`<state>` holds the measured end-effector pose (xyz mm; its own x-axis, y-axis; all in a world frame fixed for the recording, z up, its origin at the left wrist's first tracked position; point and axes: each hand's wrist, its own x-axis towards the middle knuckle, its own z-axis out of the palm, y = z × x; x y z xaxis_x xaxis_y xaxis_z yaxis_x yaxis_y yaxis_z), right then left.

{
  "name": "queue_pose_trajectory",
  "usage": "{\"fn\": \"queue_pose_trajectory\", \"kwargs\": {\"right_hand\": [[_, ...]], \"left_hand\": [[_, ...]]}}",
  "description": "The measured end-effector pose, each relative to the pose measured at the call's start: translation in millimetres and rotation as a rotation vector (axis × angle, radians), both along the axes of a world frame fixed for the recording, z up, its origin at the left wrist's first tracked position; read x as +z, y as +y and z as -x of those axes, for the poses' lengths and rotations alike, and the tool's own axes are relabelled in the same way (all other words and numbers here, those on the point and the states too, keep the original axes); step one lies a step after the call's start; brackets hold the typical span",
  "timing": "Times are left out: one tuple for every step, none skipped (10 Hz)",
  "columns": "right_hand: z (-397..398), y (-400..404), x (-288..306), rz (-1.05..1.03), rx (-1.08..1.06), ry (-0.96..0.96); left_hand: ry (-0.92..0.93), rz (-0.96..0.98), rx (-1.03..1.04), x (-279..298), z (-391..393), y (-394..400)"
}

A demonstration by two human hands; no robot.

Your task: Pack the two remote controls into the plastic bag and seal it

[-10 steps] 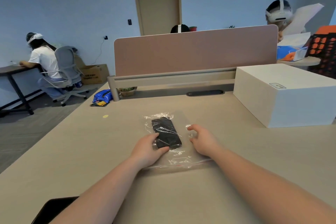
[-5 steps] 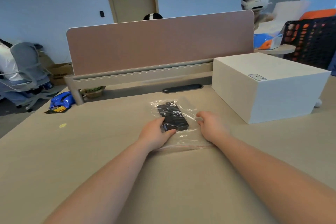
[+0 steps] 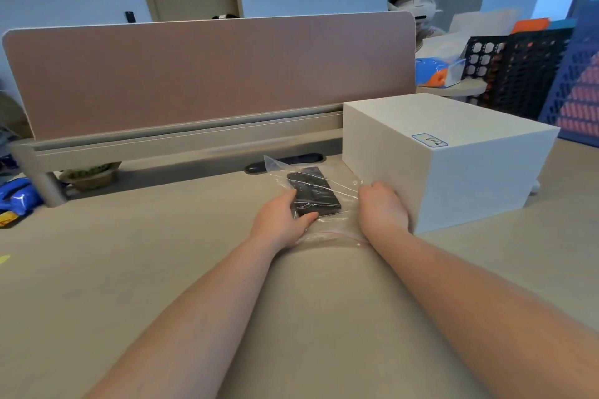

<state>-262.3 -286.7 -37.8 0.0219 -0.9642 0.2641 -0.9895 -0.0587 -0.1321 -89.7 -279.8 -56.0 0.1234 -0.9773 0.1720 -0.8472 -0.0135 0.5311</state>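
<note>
Forearms stretch out from the near edge over the pale beige worktop (image 3: 129, 269). The left hand (image 3: 281, 221) curls over the near-left end of the black rectangular remote controls (image 3: 313, 193), its thumb and fingers pinching them through the film of the clear plastic bag (image 3: 340, 204). The right hand (image 3: 382, 208) lies on the bag's right side, fingers bent and close together, pressing the plastic down; its outer edge is just beside the white rectangular box (image 3: 453, 159). Both remotes lie inside the bag, side by side, pointing away and to the left. The bag's red-lined zip strip (image 3: 337, 234) runs between the two wrists at the near end; whether it is sealed I cannot tell. Beyond the bag sits a dark oval cable slot (image 3: 285, 162), then the dusty pink divider panel (image 3: 207, 74). At far left lies a blue snack packet (image 3: 16, 199).
</note>
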Motion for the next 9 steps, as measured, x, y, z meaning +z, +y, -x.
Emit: {"fn": "queue_pose_trajectory", "kwargs": {"right_hand": [[1,-4,0,-0.003,-0.001,0.06],[1,-7,-1,-0.001,0.009,0.12],[3,-4,0,0.013,0.054,0.231],[7,3,2,0.018,0.111,0.337],[11,13,5,-0.01,0.136,0.339],[16,28,10,-0.006,0.152,0.339],[20,50,8,0.012,0.185,0.341],[20,84,-6,0.03,0.242,0.262],[23,117,-16,0.021,0.258,0.101]], "left_hand": [[-0.002,0.006,-0.008,0,4,-8],[-0.018,0.018,-0.016,-1,3,-6],[-0.085,0.007,-0.01,-3,2,3],[-0.135,-0.006,0.007,-1,-1,18],[-0.143,-0.031,0.014,2,-3,37],[-0.136,-0.056,0.025,5,-7,58],[-0.136,-0.09,0.029,7,-9,85],[-0.153,-0.064,0.031,3,-6,123],[-0.168,-0.009,0.043,0,-4,150]]}}
